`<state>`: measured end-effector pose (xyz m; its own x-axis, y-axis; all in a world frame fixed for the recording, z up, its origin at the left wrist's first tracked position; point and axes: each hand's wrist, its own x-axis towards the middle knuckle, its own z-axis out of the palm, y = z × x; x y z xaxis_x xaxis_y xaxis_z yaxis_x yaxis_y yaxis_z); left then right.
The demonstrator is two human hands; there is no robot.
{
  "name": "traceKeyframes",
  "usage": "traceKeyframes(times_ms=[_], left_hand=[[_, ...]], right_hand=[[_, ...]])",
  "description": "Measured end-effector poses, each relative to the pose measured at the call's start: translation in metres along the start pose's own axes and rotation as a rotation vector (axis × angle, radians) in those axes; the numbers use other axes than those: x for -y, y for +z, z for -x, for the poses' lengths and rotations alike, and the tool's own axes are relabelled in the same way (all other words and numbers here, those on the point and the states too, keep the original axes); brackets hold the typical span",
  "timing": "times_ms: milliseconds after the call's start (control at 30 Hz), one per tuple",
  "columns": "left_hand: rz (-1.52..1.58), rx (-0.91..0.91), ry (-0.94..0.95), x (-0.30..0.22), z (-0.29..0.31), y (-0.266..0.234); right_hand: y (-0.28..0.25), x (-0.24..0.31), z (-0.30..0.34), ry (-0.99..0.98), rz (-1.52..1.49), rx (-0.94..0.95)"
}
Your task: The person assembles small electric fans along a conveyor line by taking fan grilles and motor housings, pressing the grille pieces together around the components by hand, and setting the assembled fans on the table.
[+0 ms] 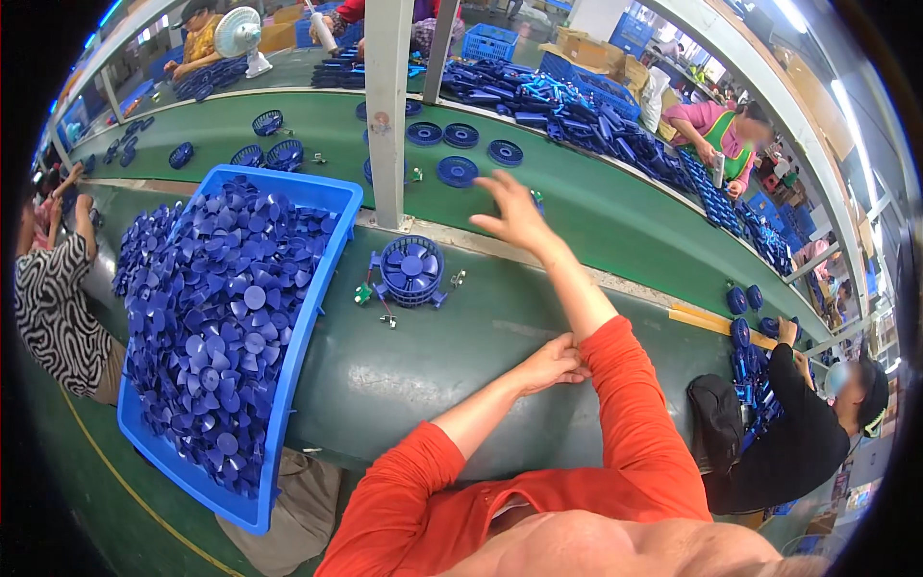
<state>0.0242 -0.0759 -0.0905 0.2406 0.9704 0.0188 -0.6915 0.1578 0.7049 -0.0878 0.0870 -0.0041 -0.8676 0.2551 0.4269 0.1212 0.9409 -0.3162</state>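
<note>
While the left hand (553, 367) lies low over the bench (404, 380), close by the red right sleeve (615, 356), its fingers curl loosely; whether around anything cannot be told. Fan (412, 269), one: blue cage with blades, upright on the bench, small wired parts about it. Tub (327, 260), one: bright blue, to the left, heaped with blue blades (221, 327). Right hand (511, 213), raised over the belt (601, 231): fingers spread, nothing seen in it. Grille (457, 171), one: dark blue, round, flat on the belt, just beside the right fingertips, contact uncertain; probably light, stiff plastic, inclined to slide, its thin ribs perhaps fragile; best taken by the outer rim. Further grilles (461, 135), several, beyond it. Handles (567, 108), blue, piled past the belt. Worker (721, 135), pink-sleeved, holding a tool (717, 171).
</note>
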Motion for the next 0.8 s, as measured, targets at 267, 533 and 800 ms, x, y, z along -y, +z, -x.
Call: traceKeyframes(times_ms=[267,533,800], left_hand=[[-0.028,-0.060,-0.012,0.002,-0.002,0.006],[-0.248,0.083,-0.014,0.005,0.000,-0.009],[-0.173,0.033,0.023,-0.001,0.005,-0.001]], right_hand=[[0.012,-0.073,0.036,0.358,0.248,-0.074],[-0.004,0.008,0.044,-0.088,-0.205,0.214],[0.011,-0.010,-0.008,0.030,-0.264,0.108]])
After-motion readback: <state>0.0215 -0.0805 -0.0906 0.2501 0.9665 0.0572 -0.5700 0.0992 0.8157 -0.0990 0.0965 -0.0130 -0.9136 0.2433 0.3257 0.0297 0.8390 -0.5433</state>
